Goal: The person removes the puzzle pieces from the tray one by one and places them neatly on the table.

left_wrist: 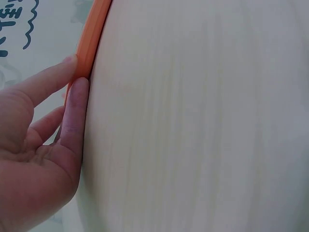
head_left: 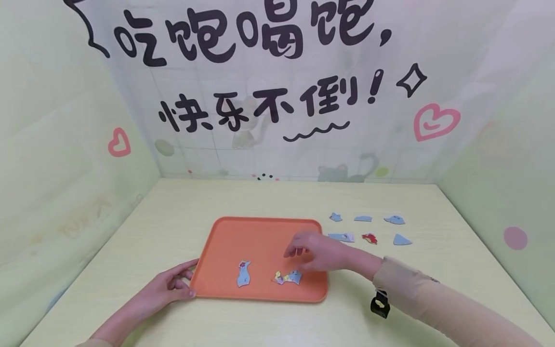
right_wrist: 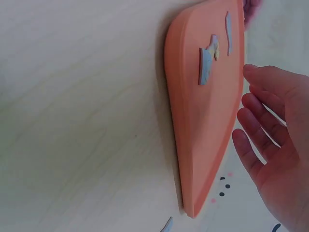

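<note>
My left hand (head_left: 166, 285) rests at the left side of an orange tray (head_left: 247, 241). Its thumb and fingertips touch the outside of the tray's rim (left_wrist: 91, 43), with no piece held. Over the tray's right half hovers my right hand (head_left: 318, 251), fingers loosely bent and nothing between them. Below it on the tray lies a blue puzzle piece (head_left: 295, 276), against a yellow and pink piece (head_left: 279, 278); whether they interlock I cannot tell. Apart to the left is a tall blue puzzle piece (head_left: 244, 274) with a dark red patch on top.
Several loose pieces lie on the table right of the tray, among them a red one (head_left: 370, 238), a blue triangle (head_left: 402, 239) and a flat blue one (head_left: 363, 219). A printed wall sheet (head_left: 277, 159) stands behind the table. A black device (head_left: 380, 304) hangs at my right wrist.
</note>
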`<state>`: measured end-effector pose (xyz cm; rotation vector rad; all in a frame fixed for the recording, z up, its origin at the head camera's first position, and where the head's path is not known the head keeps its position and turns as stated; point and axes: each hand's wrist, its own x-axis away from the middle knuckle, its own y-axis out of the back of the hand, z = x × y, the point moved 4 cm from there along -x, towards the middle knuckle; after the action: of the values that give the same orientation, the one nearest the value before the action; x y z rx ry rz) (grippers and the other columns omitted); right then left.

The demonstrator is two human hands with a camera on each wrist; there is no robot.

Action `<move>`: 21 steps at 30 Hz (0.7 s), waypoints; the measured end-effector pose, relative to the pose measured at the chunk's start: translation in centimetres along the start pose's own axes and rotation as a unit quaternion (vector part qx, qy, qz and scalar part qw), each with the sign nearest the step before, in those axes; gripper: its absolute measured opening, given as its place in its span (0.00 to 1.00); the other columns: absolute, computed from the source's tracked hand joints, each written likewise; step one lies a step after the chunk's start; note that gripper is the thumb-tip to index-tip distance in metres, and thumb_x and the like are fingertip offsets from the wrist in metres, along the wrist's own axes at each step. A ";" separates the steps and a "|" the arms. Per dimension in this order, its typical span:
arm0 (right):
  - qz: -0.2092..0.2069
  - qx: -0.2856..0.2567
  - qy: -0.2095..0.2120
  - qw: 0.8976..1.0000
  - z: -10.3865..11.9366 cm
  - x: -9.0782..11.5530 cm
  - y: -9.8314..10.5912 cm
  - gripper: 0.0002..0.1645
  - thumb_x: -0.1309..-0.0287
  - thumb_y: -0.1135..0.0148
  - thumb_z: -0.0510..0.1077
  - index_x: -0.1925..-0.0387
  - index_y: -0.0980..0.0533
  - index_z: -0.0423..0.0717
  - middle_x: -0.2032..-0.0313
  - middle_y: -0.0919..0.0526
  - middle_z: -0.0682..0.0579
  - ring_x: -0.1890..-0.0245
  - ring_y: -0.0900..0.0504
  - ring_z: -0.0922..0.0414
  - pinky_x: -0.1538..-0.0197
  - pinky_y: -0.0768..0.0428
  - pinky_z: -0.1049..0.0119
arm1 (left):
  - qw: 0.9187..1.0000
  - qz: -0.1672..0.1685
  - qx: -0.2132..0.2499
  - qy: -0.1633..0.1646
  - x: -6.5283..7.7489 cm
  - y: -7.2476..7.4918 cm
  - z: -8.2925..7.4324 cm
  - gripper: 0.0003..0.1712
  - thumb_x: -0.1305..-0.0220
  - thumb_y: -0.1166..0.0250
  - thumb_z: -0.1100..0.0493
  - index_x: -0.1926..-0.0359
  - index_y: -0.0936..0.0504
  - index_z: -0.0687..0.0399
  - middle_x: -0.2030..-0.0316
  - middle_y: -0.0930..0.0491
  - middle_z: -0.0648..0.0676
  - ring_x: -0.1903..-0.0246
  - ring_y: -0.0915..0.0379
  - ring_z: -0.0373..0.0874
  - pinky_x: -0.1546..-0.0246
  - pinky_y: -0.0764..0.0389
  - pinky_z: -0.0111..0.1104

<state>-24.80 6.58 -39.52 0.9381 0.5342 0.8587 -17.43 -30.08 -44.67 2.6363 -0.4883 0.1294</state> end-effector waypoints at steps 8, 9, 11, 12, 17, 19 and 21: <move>0.029 0.047 0.000 0.998 0.0 0.1 -1.8 0.18 0.44 0.29 0.47 0.51 0.18 0.55 0.54 0.20 0.61 0.52 0.26 0.65 0.44 0.25 0.69 | 1.000 0.000 0.003 -0.001 0.0 0.0 0.1 0.48 0.39 0.31 0.59 0.25 0.47 0.66 0.48 0.30 0.62 0.63 0.22 0.34 0.60 0.23 0.25; 0.032 0.049 -0.002 0.998 0.0 0.1 -2.0 0.18 0.44 0.29 0.47 0.51 0.18 0.55 0.54 0.20 0.62 0.52 0.26 0.65 0.44 0.25 0.69 | 1.000 0.000 0.003 -0.001 0.0 0.0 0.1 0.48 0.39 0.31 0.59 0.25 0.47 0.66 0.48 0.30 0.62 0.63 0.22 0.34 0.60 0.23 0.25; 0.037 0.052 -0.005 0.998 -0.1 0.1 -2.3 0.18 0.44 0.29 0.47 0.51 0.18 0.56 0.55 0.21 0.62 0.52 0.27 0.67 0.44 0.25 0.70 | 1.000 0.000 0.003 -0.002 -0.1 0.0 0.1 0.48 0.38 0.31 0.59 0.25 0.47 0.66 0.48 0.30 0.62 0.63 0.22 0.34 0.59 0.23 0.25; 0.038 0.054 -0.005 0.998 -0.1 0.1 -2.4 0.18 0.44 0.29 0.47 0.51 0.18 0.56 0.55 0.21 0.63 0.52 0.27 0.67 0.44 0.25 0.71 | 1.000 0.000 0.003 -0.002 -0.1 0.0 0.1 0.48 0.38 0.31 0.59 0.25 0.47 0.66 0.48 0.30 0.62 0.63 0.22 0.34 0.59 0.23 0.25; 0.040 0.065 -0.002 0.997 -0.1 0.3 -2.7 0.17 0.45 0.30 0.45 0.52 0.18 0.56 0.57 0.21 0.62 0.55 0.28 0.68 0.46 0.26 0.72 | 1.000 0.000 0.000 -0.001 -0.1 0.0 0.1 0.48 0.38 0.31 0.59 0.25 0.47 0.66 0.48 0.30 0.62 0.63 0.22 0.34 0.59 0.24 0.25; 0.041 0.069 -0.002 0.997 -0.1 0.3 -2.8 0.17 0.45 0.30 0.45 0.52 0.18 0.56 0.57 0.22 0.62 0.55 0.28 0.68 0.46 0.26 0.73 | 1.000 0.000 -0.001 -0.001 -0.1 0.0 0.1 0.48 0.38 0.31 0.59 0.25 0.47 0.66 0.48 0.30 0.62 0.63 0.22 0.34 0.59 0.24 0.25; 0.043 0.073 -0.003 0.996 -0.1 0.3 -2.9 0.17 0.45 0.30 0.46 0.52 0.18 0.57 0.57 0.22 0.63 0.55 0.28 0.68 0.46 0.26 0.73 | 1.000 0.000 -0.002 -0.001 -0.1 0.0 0.1 0.48 0.38 0.31 0.59 0.25 0.47 0.66 0.48 0.30 0.62 0.63 0.22 0.34 0.59 0.24 0.25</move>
<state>-23.53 6.01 -42.12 1.1027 0.5605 0.9023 -17.50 -30.06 -44.76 2.6332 -0.4877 0.1265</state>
